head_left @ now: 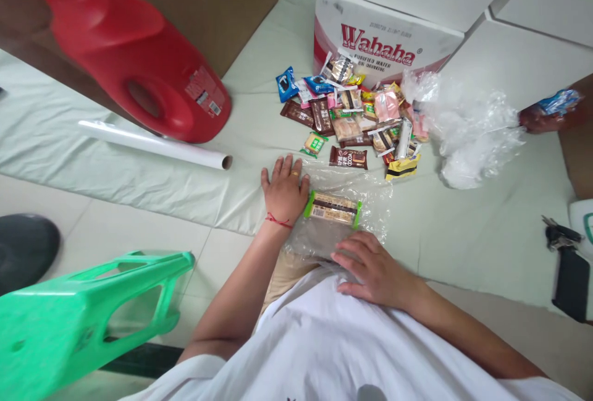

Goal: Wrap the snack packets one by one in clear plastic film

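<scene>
A clear plastic bag [373,200] lies spread at the front edge of the covered surface. Inside or on top of it, I cannot tell which, is a wrapped snack bar [334,209] with green ends. My left hand [285,196] rests flat on the bag's left side, fingers stretched out, with the thumb beside the bar's left end. Over the bag's lower right corner, my right hand [370,268] has its fingers apart and slightly bent, holding nothing. Just beyond the bag lie a brown cocoa snack packet [348,157] and a green-and-white biscuit packet [314,144].
A pile of wrapped snacks [345,126] sits before a Wahaha carton [389,33]. Crumpled clear plastic [472,123] is to its right. At left are a red jug [152,67], a white roll [152,144] and a green stool [55,320]. Keys [560,234] lie far right.
</scene>
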`<action>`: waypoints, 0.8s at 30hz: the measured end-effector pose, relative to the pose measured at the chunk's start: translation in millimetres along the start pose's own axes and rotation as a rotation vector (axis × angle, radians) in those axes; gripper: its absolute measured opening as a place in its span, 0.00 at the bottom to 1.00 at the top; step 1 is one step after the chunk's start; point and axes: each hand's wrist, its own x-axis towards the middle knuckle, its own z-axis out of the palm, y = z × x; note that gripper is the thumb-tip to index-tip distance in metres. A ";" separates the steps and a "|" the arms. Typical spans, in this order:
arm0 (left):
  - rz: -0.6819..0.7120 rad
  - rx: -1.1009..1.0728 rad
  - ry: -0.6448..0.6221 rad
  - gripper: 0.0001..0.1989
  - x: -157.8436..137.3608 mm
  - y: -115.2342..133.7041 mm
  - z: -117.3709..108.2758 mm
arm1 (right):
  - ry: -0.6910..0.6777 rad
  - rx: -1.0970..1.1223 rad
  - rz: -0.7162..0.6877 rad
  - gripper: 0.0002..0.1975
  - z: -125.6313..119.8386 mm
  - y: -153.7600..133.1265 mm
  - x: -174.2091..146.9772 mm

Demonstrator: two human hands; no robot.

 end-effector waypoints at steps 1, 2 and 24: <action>-0.001 0.003 -0.003 0.27 0.4 0.2 0.5 | -0.036 -0.023 -0.025 0.30 4.7 -1.7 -3.8; -0.003 0.004 -0.004 0.27 0.8 0.3 0.8 | -0.064 -0.045 -0.049 0.30 9.8 -2.3 -6.2; 0.104 -0.105 0.044 0.26 12.8 -40.0 -7.6 | 0.333 0.213 0.319 0.09 0.0 17.9 5.7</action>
